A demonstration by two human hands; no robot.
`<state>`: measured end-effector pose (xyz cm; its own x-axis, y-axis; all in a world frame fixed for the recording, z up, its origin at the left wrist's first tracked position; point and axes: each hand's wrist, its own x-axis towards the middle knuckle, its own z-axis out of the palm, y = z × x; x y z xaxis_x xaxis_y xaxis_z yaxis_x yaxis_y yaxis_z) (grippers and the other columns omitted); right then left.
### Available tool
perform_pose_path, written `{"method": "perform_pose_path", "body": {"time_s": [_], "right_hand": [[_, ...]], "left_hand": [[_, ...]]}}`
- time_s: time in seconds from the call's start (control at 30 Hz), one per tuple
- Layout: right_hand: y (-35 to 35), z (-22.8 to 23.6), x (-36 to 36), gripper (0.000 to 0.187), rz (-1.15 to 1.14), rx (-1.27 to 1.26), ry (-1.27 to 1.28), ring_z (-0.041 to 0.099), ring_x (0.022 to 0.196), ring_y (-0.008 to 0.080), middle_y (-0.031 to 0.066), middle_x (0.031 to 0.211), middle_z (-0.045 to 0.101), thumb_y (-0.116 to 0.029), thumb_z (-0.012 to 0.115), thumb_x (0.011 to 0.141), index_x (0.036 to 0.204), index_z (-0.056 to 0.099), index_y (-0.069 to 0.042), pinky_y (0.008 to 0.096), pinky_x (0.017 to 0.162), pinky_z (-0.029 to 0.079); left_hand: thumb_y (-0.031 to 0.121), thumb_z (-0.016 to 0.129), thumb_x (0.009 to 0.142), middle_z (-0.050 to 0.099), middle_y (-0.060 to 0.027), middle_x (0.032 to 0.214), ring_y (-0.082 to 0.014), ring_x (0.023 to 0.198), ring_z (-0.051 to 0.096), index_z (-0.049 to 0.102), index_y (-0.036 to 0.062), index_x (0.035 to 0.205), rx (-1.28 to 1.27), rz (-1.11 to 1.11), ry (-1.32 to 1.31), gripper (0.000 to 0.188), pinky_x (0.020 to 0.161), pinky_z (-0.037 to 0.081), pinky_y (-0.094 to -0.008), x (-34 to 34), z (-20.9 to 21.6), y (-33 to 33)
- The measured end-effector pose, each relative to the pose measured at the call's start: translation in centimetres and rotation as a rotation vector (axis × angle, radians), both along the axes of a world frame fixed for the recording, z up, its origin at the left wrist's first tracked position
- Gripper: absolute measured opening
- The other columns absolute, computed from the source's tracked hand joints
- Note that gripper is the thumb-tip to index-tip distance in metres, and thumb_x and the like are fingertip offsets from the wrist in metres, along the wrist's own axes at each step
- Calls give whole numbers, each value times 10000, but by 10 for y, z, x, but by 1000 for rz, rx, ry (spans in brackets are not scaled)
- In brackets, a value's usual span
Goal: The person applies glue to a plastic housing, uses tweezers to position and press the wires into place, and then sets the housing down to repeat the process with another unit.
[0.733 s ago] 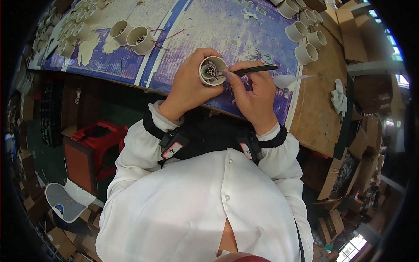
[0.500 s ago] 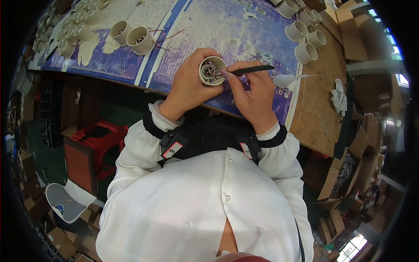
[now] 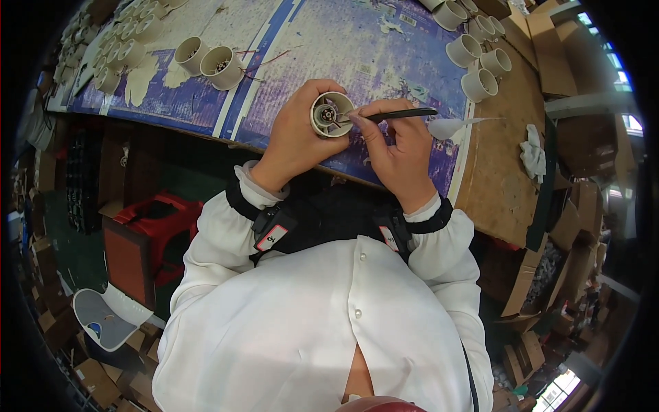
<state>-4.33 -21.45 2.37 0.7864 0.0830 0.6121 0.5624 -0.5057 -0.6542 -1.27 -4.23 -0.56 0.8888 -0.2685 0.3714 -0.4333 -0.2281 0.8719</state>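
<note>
My left hand is wrapped round a white plastic cup-shaped housing, its open mouth facing up. Inside the housing sits a small round motor-like part with a dark and coppery centre. Between the thumb and fingers of my right hand is a slim black-handled tool. Its thin tip reaches over the rim into the housing; what exactly the tip touches is too small to tell. Just right of that hand, a white squeeze bottle with a long thin nozzle lies on the table.
Two similar housings with red wires stand at the far left, and many more crowd behind them. Another group stands at the far right. A crumpled white cloth lies on the bare cardboard. Below the table's left side is a red stool.
The tool in my right hand has tilted slightly, and its tip sits a little differently in the housing. Both hands keep their hold and have barely moved.
</note>
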Motion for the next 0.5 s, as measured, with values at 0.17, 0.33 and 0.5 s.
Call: {"method": "perform_pose_path", "body": {"time_s": [0.17,0.33,0.5], "right_hand": [[0,1,0,91,5,-52,-23,602,789,226,62,886,654,-60,738,848,925,697,-34,313,709,454],[1,1,1,80,8,-59,-22,604,793,231,65,881,654,-66,734,853,916,696,-36,324,710,452],[2,0,1,75,12,-74,-19,606,794,232,65,882,656,-66,732,854,914,695,-39,326,708,452]], "left_hand": [[52,800,705,634,-58,1049,-156,959,637,555,61,1175,2,7,2,530,841,513,-279,0,0,0],[62,793,648,638,-99,997,-288,917,647,564,73,1136,-17,32,-14,540,796,515,-354,0,-1,-2],[63,793,649,637,-101,1002,-294,925,644,567,72,1134,1,34,-41,535,802,514,-358,0,-3,-1]]}}
